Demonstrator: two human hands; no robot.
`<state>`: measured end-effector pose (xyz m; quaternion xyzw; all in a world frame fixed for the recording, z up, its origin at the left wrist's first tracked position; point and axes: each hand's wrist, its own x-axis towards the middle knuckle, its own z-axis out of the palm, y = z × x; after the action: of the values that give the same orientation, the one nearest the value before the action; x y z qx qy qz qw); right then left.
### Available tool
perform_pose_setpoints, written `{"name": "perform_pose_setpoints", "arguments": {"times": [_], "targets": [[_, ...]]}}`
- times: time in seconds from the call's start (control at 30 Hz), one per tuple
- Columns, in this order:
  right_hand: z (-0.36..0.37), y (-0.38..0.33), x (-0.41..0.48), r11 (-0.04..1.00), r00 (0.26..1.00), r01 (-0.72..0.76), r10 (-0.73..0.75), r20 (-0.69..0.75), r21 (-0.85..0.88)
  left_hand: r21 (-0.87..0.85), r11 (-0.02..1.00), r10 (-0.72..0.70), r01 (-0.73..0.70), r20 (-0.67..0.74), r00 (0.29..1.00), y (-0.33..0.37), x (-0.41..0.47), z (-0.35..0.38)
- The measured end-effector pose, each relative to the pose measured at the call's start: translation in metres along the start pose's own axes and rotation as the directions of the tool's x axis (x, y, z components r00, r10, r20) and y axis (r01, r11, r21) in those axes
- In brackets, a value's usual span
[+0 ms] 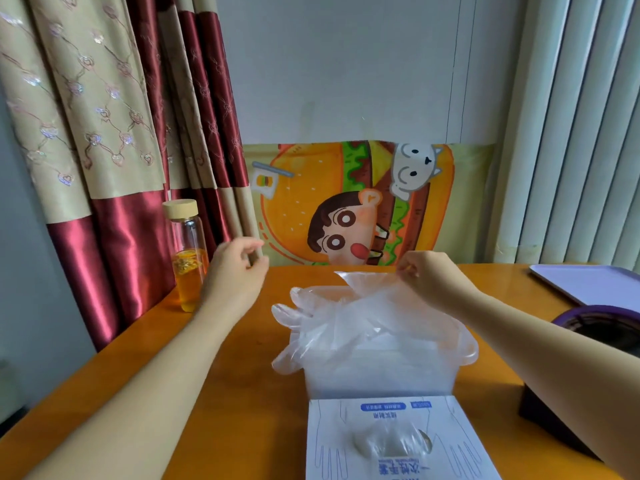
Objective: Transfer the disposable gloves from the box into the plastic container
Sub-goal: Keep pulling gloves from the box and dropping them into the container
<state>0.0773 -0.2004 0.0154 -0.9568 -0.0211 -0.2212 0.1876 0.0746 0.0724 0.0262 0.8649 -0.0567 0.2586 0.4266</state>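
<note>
Two bare hands: left hand [239, 268], right hand [429, 275]. One translucent rectangular plastic container [381, 379] just below the right-hand pinch. One white-and-blue cardboard glove box [398, 441], nearer than the pinch. Clear thin plastic disposable gloves [363, 317]: crumpled bunch, count unclear (pinched at the top edge). One wooden-capped glass bottle of orange liquid [188, 258] left of the pinch. One flat lilac tray [588, 282] right of it.

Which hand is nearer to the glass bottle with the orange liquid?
Left. The left hand hovers just beside the bottle; the right hand is farther off across the table, pinching a glove over the plastic container.
</note>
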Motion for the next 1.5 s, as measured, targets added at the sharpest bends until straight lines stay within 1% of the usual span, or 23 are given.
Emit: {"name": "perform_pose_setpoints", "arguments": {"times": [0.03, 0.07, 0.1, 0.13, 0.2, 0.23, 0.27, 0.33, 0.4, 0.43, 0.47, 0.5, 0.53, 0.6, 0.7, 0.87, 0.93, 1.0, 1.13, 1.23, 1.33, 1.4, 1.5], "targets": [[0.005, 0.003, 0.002, 0.998, 0.999, 0.009, -0.006, 0.039, -0.060, 0.018, 0.989, 0.146, -0.146, -0.002, 0.989, 0.011, 0.000, 0.002], [0.009, 0.004, 0.003, 0.992, 0.998, 0.023, -0.015, 0.067, -0.120, 0.021, 0.960, 0.278, -0.280, 0.064, 0.958, 0.023, -0.002, 0.008], [0.013, 0.006, 0.004, 0.983, 0.995, 0.035, -0.018, 0.094, -0.180, 0.025, 0.926, 0.366, -0.378, 0.193, 0.910, 0.034, -0.003, 0.016], [0.015, 0.006, 0.004, 0.971, 0.993, 0.051, -0.024, 0.114, -0.235, 0.034, 0.901, 0.392, -0.432, 0.364, 0.845, 0.042, -0.006, 0.026], [0.020, 0.006, 0.005, 0.946, 0.990, 0.066, -0.022, 0.140, -0.318, 0.115, 0.859, 0.293, -0.498, 0.689, 0.663, 0.048, -0.007, 0.050], [0.021, 0.006, 0.006, 0.932, 0.989, 0.075, -0.025, 0.144, -0.354, 0.179, 0.822, 0.210, -0.541, 0.787, 0.581, 0.047, -0.007, 0.062], [0.021, 0.007, 0.006, 0.917, 0.990, 0.090, -0.041, 0.134, -0.388, 0.235, 0.787, 0.124, -0.570, 0.845, 0.520, 0.043, -0.006, 0.073], [0.018, 0.008, 0.005, 0.890, 0.991, 0.131, -0.109, 0.073, -0.438, 0.289, 0.755, 0.012, -0.589, 0.891, 0.453, 0.038, -0.005, 0.091], [0.012, 0.005, 0.003, 0.908, 0.981, 0.184, -0.194, 0.014, -0.376, 0.304, 0.765, -0.036, -0.568, 0.900, 0.434, 0.034, -0.004, 0.101], [0.011, 0.003, 0.003, 0.927, 0.972, 0.235, -0.233, 0.040, -0.292, 0.308, 0.775, -0.051, -0.553, 0.901, 0.430, 0.033, -0.003, 0.105], [0.011, 0.002, 0.002, 0.939, 0.957, 0.282, -0.261, 0.125, -0.196, 0.307, 0.786, -0.060, -0.537, 0.902, 0.427, 0.033, -0.003, 0.107], [0.012, 0.000, 0.001, 0.941, 0.925, 0.315, -0.276, 0.261, -0.123, 0.301, 0.795, -0.064, -0.527, 0.905, 0.422, 0.033, -0.001, 0.110], [0.015, -0.001, -0.001, 0.937, 0.874, 0.335, -0.270, 0.403, -0.100, 0.292, 0.802, -0.066, -0.521, 0.910, 0.409, 0.033, -0.001, 0.112], [0.025, 0.003, -0.004, 0.920, 0.779, 0.350, -0.181, 0.601, -0.176, 0.277, 0.808, -0.078, -0.521, 0.925, 0.371, 0.033, -0.001, 0.119], [0.044, 0.015, -0.004, 0.893, 0.687, 0.344, -0.027, 0.726, -0.292, 0.313, 0.776, -0.140, -0.548, 0.932, 0.333, 0.025, -0.003, 0.128], [0.064, 0.021, 0.002, 0.871, 0.617, 0.349, 0.063, 0.784, -0.345, 0.410, 0.680, -0.319, -0.608, 0.912, 0.258, 0.015, -0.005, 0.135], [0.069, 0.022, 0.004, 0.851, 0.608, 0.356, 0.103, 0.787, -0.385, 0.459, 0.648, -0.362, -0.608, 0.888, 0.285, 0.018, -0.006, 0.136], [0.074, 0.024, 0.006, 0.835, 0.604, 0.356, 0.137, 0.785, -0.420, 0.467, 0.627, -0.377, -0.623, 0.882, 0.282, 0.018, -0.007, 0.139], [0.075, 0.024, 0.008, 0.859, 0.575, 0.295, 0.190, 0.796, -0.418, 0.496, 0.567, -0.398, -0.658, 0.864, 0.308, 0.015, -0.005, 0.138], [0.075, 0.022, 0.009, 0.871, 0.553, 0.248, 0.233, 0.800, -0.425, 0.499, 0.550, -0.453, -0.670, 0.852, 0.262, 0.019, -0.005, 0.135], [0.067, 0.014, 0.009, 0.859, 0.525, 0.272, 0.245, 0.815, -0.433, 0.505, 0.569, -0.427, -0.649, 0.856, 0.292, 0.030, -0.002, 0.125], [0.054, 0.010, 0.008, 0.862, 0.519, 0.305, 0.207, 0.829, -0.406, 0.487, 0.598, -0.375, -0.636, 0.872, 0.315, 0.037, 0.002, 0.113], [0.030, 0.005, 0.004, 0.891, 0.552, 0.288, 0.145, 0.821, -0.352, 0.439, 0.664, -0.306, -0.604, 0.898, 0.316, 0.047, 0.012, 0.090]]}}
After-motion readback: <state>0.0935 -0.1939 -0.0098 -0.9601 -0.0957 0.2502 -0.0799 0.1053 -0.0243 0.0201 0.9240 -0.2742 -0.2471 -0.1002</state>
